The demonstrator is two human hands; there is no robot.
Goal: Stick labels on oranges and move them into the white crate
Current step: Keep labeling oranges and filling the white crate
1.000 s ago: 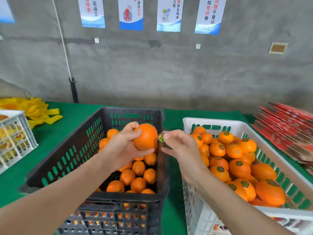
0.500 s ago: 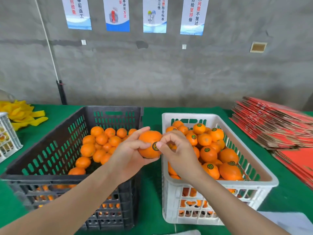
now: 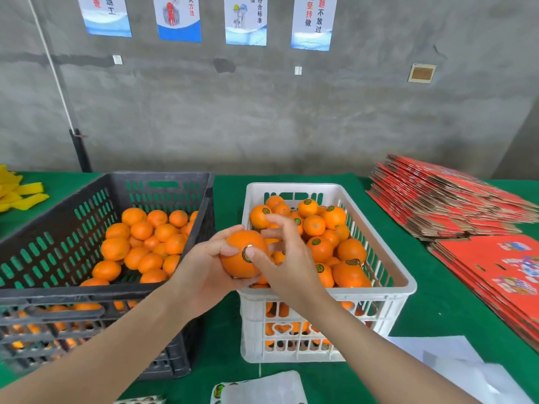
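Observation:
My left hand [image 3: 204, 266] grips an orange [image 3: 237, 256] between the two crates, just above the white crate's near left corner. A round dark label [image 3: 247, 253] sits on the orange's right side, and the thumb of my right hand [image 3: 287, 258] presses on it while the other fingers spread above. The white crate [image 3: 376, 295] on the right holds several labelled oranges [image 3: 320, 246]. The black crate [image 3: 73, 290] on the left holds several oranges without labels [image 3: 145, 243].
Sticker sheets [image 3: 259, 389] and white backing paper [image 3: 455, 363] lie on the green table [image 3: 437, 316] at the near edge. Flat red cartons [image 3: 472, 217] are stacked at the right. Yellow foam nets [image 3: 20, 193] lie at the far left. A grey wall stands behind.
The orange moved from over the black crate rightward to the white crate's corner. My right hand brought the label onto it and now presses it down with the thumb, fingers spread.

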